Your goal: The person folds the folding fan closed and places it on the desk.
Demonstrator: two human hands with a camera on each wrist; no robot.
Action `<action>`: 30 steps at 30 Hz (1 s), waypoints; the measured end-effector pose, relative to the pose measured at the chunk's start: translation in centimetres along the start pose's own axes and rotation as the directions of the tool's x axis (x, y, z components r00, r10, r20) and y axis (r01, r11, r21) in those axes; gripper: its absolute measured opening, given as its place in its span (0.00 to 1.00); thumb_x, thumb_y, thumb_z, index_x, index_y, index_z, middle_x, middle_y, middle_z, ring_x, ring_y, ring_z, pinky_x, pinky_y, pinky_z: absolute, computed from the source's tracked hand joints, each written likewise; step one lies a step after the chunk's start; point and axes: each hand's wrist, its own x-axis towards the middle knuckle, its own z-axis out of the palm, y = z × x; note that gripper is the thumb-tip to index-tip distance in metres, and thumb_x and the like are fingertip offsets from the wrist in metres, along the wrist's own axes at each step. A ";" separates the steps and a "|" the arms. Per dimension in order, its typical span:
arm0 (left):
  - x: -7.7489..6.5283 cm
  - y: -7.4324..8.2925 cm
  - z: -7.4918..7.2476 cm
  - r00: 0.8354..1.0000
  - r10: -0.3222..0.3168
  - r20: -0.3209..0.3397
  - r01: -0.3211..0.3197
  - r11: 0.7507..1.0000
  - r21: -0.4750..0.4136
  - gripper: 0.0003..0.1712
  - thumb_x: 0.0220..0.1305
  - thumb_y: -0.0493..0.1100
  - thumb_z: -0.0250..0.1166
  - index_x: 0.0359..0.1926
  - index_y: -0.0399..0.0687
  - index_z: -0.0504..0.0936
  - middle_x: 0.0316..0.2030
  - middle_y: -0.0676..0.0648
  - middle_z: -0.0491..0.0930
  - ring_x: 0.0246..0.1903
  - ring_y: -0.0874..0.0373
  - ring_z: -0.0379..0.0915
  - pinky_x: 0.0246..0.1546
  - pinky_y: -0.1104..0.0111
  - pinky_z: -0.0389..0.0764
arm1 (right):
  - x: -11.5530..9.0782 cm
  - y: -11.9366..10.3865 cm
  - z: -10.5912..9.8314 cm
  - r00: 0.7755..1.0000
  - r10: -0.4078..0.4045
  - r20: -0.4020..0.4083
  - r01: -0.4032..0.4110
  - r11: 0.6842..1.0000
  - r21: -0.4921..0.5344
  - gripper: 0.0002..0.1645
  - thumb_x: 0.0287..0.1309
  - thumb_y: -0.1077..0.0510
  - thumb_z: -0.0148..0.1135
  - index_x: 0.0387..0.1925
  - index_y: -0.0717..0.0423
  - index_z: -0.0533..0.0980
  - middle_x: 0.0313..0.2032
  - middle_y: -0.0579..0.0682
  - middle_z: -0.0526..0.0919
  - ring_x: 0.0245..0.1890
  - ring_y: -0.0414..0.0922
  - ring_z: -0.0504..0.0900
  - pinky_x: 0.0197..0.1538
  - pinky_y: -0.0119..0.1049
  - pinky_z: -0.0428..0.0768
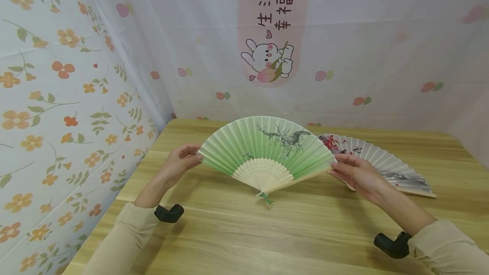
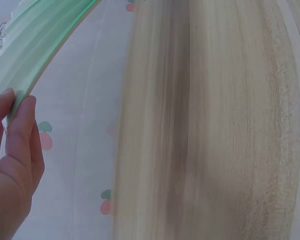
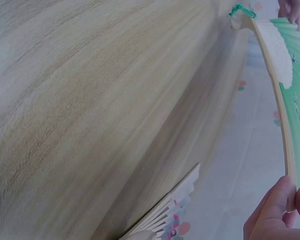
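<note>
A green folding fan (image 1: 237, 147), spread wide with a dark branch print and pale slatted ribs, is held up over the table between both hands. My left hand (image 1: 179, 164) pinches its left outer edge between thumb and fingers; the left wrist view shows the pinch at the corner of the green leaf (image 2: 35, 65). At the opposite end my right hand (image 1: 357, 175) pinches the tip of the outer rib, and that guard rib (image 3: 280, 110) runs up from the fingers in the right wrist view. A green cord tassel (image 1: 266, 197) hangs from the pivot.
Behind the right hand lies a second open fan (image 1: 386, 162), white-grey with red blossoms, on the wooden table (image 1: 244, 237). A printed curtain (image 1: 191, 46) hangs behind the table, and a flowered one (image 1: 68, 109) is at the left. Dark wrist devices (image 1: 169, 213) sit at both cuffs.
</note>
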 end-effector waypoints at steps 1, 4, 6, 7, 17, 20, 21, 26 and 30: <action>0.0 0.0 0.0 1.000 -0.001 -0.001 0.001 1.000 -0.003 0.20 0.58 0.32 0.57 0.52 0.32 0.65 0.40 0.47 0.67 0.39 0.63 0.71 0.48 0.71 0.73 | 0.0 0.0 0.0 1.000 -0.004 -0.001 0.004 1.000 0.005 0.15 0.56 0.61 0.57 0.45 0.55 0.64 0.36 0.46 0.75 0.38 0.37 0.78 0.46 0.28 0.75; 0.1 -0.1 0.1 1.000 -0.003 -0.005 0.003 1.000 -0.007 0.18 0.58 0.32 0.58 0.50 0.34 0.67 0.39 0.48 0.68 0.38 0.63 0.71 0.47 0.71 0.73 | 0.0 0.0 -0.1 1.000 -0.016 0.000 0.016 1.000 0.020 0.12 0.56 0.62 0.56 0.43 0.54 0.67 0.36 0.46 0.76 0.38 0.37 0.78 0.46 0.29 0.76; 0.1 0.0 0.1 1.000 -0.003 -0.005 0.003 1.000 -0.001 0.18 0.58 0.32 0.58 0.50 0.34 0.67 0.39 0.48 0.68 0.38 0.64 0.71 0.47 0.72 0.73 | 0.0 0.0 -0.1 1.000 -0.023 0.008 0.022 0.999 0.025 0.11 0.56 0.63 0.56 0.42 0.53 0.68 0.36 0.46 0.76 0.38 0.37 0.78 0.45 0.29 0.76; 0.2 0.0 0.1 1.000 -0.003 -0.005 0.003 1.000 -0.002 0.18 0.58 0.32 0.58 0.50 0.34 0.67 0.39 0.48 0.68 0.38 0.64 0.71 0.47 0.72 0.73 | -0.1 -0.1 -0.1 1.000 -0.023 0.011 0.023 0.999 0.030 0.10 0.57 0.63 0.56 0.41 0.53 0.69 0.36 0.46 0.76 0.38 0.38 0.79 0.46 0.29 0.76; 0.3 0.1 0.4 1.000 -0.008 0.003 0.008 1.000 0.002 0.19 0.58 0.32 0.57 0.50 0.32 0.66 0.39 0.48 0.68 0.38 0.63 0.71 0.47 0.71 0.73 | 0.0 -0.2 -0.1 0.999 -0.043 0.028 0.042 0.999 0.013 0.10 0.56 0.63 0.56 0.41 0.54 0.69 0.36 0.46 0.76 0.39 0.38 0.78 0.46 0.29 0.75; 0.4 0.1 0.6 1.000 -0.007 0.012 0.007 1.000 0.007 0.19 0.57 0.31 0.57 0.50 0.31 0.66 0.39 0.48 0.68 0.38 0.63 0.71 0.47 0.71 0.73 | 0.0 -0.2 -0.1 0.999 -0.042 0.024 0.042 0.999 0.001 0.11 0.56 0.63 0.56 0.42 0.54 0.68 0.36 0.46 0.76 0.39 0.38 0.78 0.46 0.28 0.75; 0.4 0.1 0.7 1.000 -0.007 0.015 0.007 1.000 0.010 0.19 0.57 0.31 0.58 0.50 0.30 0.66 0.39 0.48 0.68 0.38 0.63 0.71 0.47 0.71 0.73 | 0.1 -0.2 -0.1 0.999 -0.042 0.024 0.042 0.999 -0.002 0.11 0.56 0.62 0.56 0.41 0.54 0.68 0.36 0.46 0.75 0.39 0.38 0.78 0.46 0.28 0.75; 0.5 0.2 0.8 1.000 -0.010 0.027 0.009 1.000 0.026 0.20 0.58 0.33 0.58 0.51 0.30 0.66 0.39 0.48 0.69 0.39 0.62 0.71 0.47 0.70 0.73 | 0.2 -0.2 0.0 0.999 -0.044 0.029 0.043 0.999 0.010 0.09 0.57 0.63 0.56 0.40 0.53 0.70 0.36 0.46 0.76 0.39 0.38 0.78 0.46 0.28 0.75; 0.6 0.2 0.9 0.999 -0.013 0.035 0.012 0.999 0.034 0.20 0.58 0.33 0.58 0.51 0.30 0.66 0.40 0.48 0.69 0.39 0.62 0.70 0.48 0.71 0.73 | 0.2 -0.2 0.0 0.998 -0.046 0.030 0.045 0.999 0.024 0.08 0.57 0.63 0.55 0.40 0.52 0.71 0.36 0.46 0.76 0.38 0.38 0.78 0.45 0.28 0.76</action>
